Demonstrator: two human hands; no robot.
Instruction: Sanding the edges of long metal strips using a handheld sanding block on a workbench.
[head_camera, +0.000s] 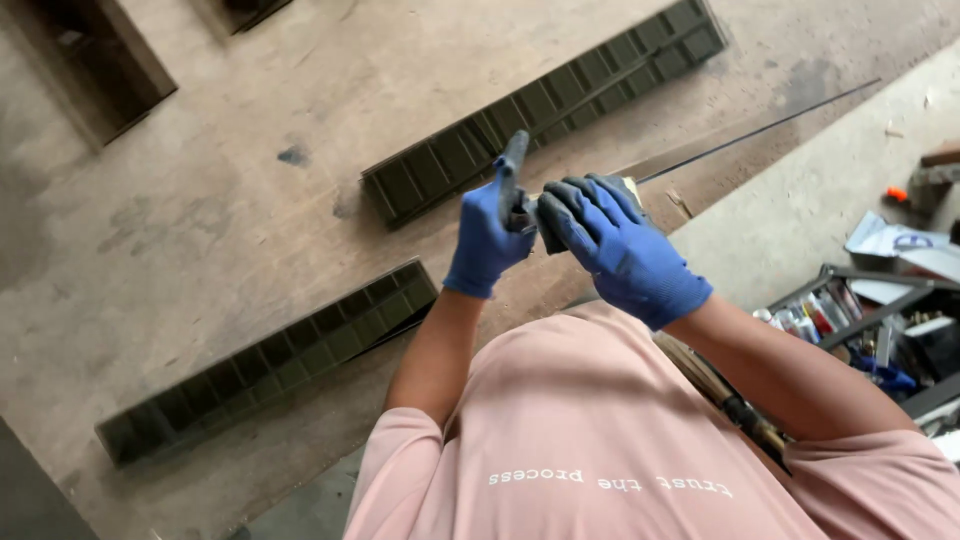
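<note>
Person in a pink short-sleeved shirt, seen from above; both hands in blue gloves with dark, soiled fingertips, raised in front of the chest.

Left hand (487, 235): closed around a small dark tool (514, 165), which sticks up past the thumb. Only the upper end shows; what kind of tool it is cannot be made out.

Right hand (620, 245): fingers curled shut over something small and pale (631, 185), of which only a sliver shows behind the knuckles. The two hands touch at the fingertips, and whatever lies between them is covered by the gloves.

A thin dark metal rod (760, 130) runs from behind the right hand toward the upper right. Cannot tell whether the hand grips it or it simply lies on the floor behind.

Brown concrete floor (200, 200) below. Two long dark-green ribbed metal channels lie on it at a slant: one (545, 105) from the floor's top right edge down to just behind the hands, the other (270, 360) lower left, its near end hidden by the left forearm. Dark openings at the top left corner, cut off by the frame.

Right edge: an open toolbox tray (850, 310) of small cans and bits, blurred, partly cut off. A wooden handle (720, 390) pokes out under the right arm; its head is hidden.
</note>
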